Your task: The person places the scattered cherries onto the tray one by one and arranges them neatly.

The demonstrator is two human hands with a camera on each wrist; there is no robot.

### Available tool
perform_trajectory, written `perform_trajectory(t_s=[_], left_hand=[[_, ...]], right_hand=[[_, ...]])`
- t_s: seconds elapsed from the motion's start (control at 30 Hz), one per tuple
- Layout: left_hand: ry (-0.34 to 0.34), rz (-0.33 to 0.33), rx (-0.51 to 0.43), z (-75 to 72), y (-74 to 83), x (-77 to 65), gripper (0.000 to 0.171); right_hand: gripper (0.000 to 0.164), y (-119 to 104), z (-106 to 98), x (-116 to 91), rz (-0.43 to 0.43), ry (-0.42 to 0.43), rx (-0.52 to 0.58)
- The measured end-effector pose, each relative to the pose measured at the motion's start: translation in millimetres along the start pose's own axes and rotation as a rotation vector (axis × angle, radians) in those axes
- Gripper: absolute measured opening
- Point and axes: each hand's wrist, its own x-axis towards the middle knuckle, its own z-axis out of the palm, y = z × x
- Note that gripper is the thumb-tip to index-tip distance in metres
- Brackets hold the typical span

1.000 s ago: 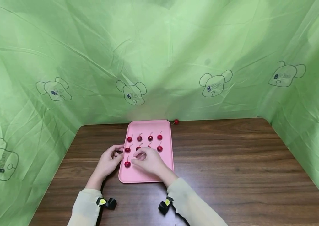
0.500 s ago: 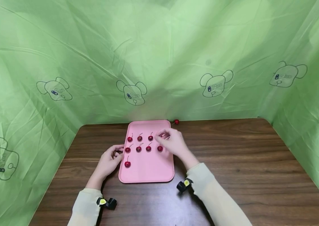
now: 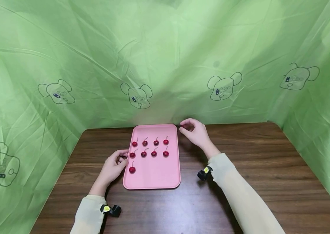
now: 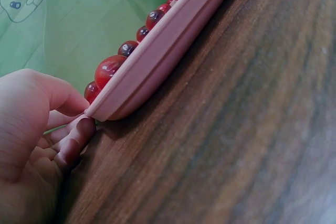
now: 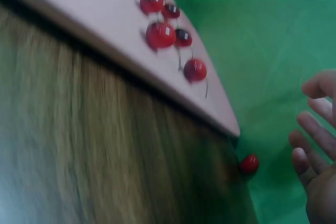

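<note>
My left hand (image 3: 112, 168) pinches the left rim of a pink tray (image 3: 157, 178); the left wrist view shows a finger over the rim and others curled beneath. On the tray, red cherries (image 3: 166, 153) with stems stand in two rows, with a single cherry (image 3: 132, 169) in front at the left. Beyond the tray's far right corner my right hand (image 3: 197, 134) reaches over a loose cherry (image 5: 249, 163) on the table. Its fingers are bent and spread, apart from that cherry in the right wrist view. From the head, the fingers mostly cover it.
The tray lies on a dark wooden table (image 3: 241, 182). Green cloth (image 3: 176, 65) printed with bear faces hangs behind the table's back edge and along both sides. Each wrist wears a small black camera (image 3: 202, 175).
My right hand has moved from above the tray's front left, back and to the right across it, to the loose cherry at the table's back edge. The left hand stays on the rim.
</note>
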Motion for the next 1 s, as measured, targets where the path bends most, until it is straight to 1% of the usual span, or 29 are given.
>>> perform_trajectory(t_s=[0.17,0.37,0.57,0.83,1.0], left_hand=[[-0.002,-0.004,-0.002,0.9,0.9,0.5,0.036],[-0.002,0.002,0.003,0.8,0.5,0.3,0.036],[0.004,0.014,-0.004,0.1,0.3,0.1,0.036],[0.005,0.014,-0.004,-0.4,-0.8,0.6,0.035],[0.008,0.011,0.0,0.2,-0.5,0.5,0.035]], right_hand=[[0.029,18.4,-4.5,4.6,0.003,-0.031,-0.003],[0.037,34.0,-2.0,8.8,0.004,-0.057,-0.031],[0.044,41.6,2.9,15.5,0.011,-0.092,-0.091],[0.046,51.5,8.3,22.8,-0.014,-0.163,-0.158],[0.044,55.4,10.0,23.2,-0.023,-0.182,-0.186]])
